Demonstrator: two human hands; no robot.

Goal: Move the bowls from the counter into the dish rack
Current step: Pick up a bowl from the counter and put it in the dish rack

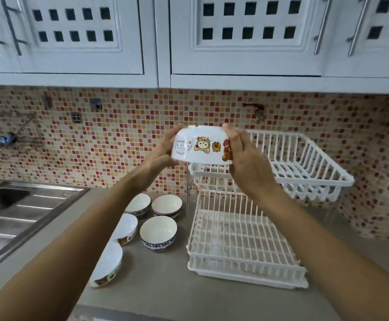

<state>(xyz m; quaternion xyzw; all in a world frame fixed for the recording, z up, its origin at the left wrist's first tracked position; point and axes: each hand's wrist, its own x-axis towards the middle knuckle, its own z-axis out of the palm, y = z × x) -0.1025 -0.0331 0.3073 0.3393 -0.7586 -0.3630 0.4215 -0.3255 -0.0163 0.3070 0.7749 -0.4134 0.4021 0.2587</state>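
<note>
A white bowl with cartoon pictures (201, 144) is held upside down in the air, just left of and above the upper tier (304, 172) of a white two-tier dish rack. My left hand (165, 149) grips its left side and my right hand (242, 158) its right side. The lower tier (242, 239) stands below on the counter. Several more bowls stand on the grey counter left of the rack: blue-patterned ones (158, 232), (166, 205), (137, 203) and cartoon ones (126, 228), (106, 265), partly hidden by my left forearm.
A steel sink with drainboard (19, 218) lies at the left. White wall cabinets (156, 42) hang overhead above a mosaic tile backsplash (124, 126). The grey counter (165, 286) runs along the front.
</note>
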